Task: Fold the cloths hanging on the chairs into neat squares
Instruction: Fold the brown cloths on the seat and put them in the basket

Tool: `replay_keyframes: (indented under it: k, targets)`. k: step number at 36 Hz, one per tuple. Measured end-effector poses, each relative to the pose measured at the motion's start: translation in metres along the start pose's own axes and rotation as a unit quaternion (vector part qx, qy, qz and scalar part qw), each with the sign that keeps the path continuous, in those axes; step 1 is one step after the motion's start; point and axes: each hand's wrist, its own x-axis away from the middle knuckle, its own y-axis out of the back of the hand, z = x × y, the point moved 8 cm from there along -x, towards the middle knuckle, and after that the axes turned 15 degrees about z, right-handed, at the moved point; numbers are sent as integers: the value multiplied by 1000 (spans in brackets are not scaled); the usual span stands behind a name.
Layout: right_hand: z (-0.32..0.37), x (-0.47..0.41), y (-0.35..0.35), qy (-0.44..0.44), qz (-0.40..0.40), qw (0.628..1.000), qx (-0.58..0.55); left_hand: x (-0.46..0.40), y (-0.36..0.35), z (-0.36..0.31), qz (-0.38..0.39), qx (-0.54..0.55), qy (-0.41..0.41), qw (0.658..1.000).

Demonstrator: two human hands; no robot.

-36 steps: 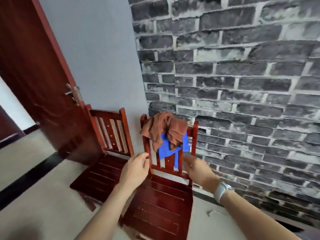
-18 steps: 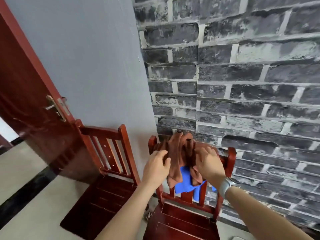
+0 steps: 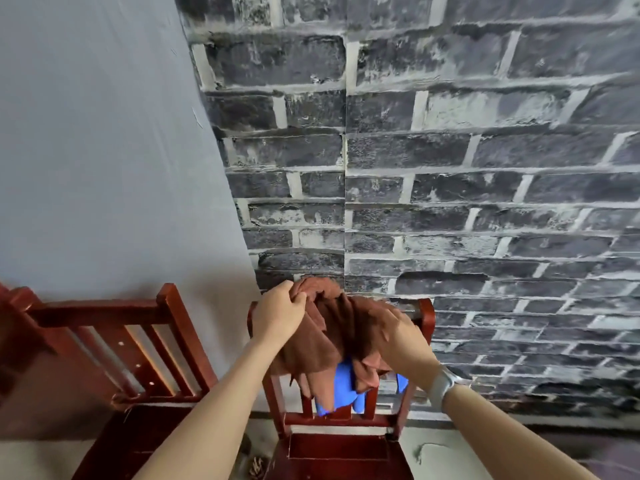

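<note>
A crumpled brown cloth [image 3: 332,327] is draped over the backrest of the right red wooden chair [image 3: 427,317]. A blue cloth [image 3: 341,386] hangs beneath it, mostly covered. My left hand [image 3: 277,315] grips the brown cloth's upper left part and lifts it a little above the chair back. My right hand [image 3: 403,336] lies on the cloth's right side with fingers curled into the fabric. A silver watch [image 3: 443,384] sits on my right wrist.
A second red chair [image 3: 104,341] stands to the left with a bare backrest. A dark brick wall [image 3: 450,168] rises just behind the chairs, a plain grey wall [image 3: 104,150] on the left. Pale floor shows below.
The view has moved closer and tilted up. Both hands reached the brown cloth and took hold of it; my left hand has raised its top edge above the chair back.
</note>
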Motion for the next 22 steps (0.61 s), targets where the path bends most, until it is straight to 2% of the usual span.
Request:
replay_keyframes:
  k: [3,5,10,14,17,19,22]
  targets:
    - [12,0,17,13,-25,999,-19,-8,34,-10,-28,137,-59,988]
    - [23,1,32,11,-46,999,-20,-7,63,-25,-38,185,-95,977]
    - [73,7,77,85,-79,991,-73,23,129,-80,-54,204,-212,954]
    - [119,6,104,151,-53,974,-163,46,158,-110,-59,194,-290,935]
    - [142,4,108,174,-16,958,-229,51,168,-112,-72,181,-309,931]
    - [154,6,105,170,0,958,-231,54,171,-106,-80,178,-307,932]
    - [159,7,97,172,-13,956,-239,58,168,-89,-80,187,-285,937]
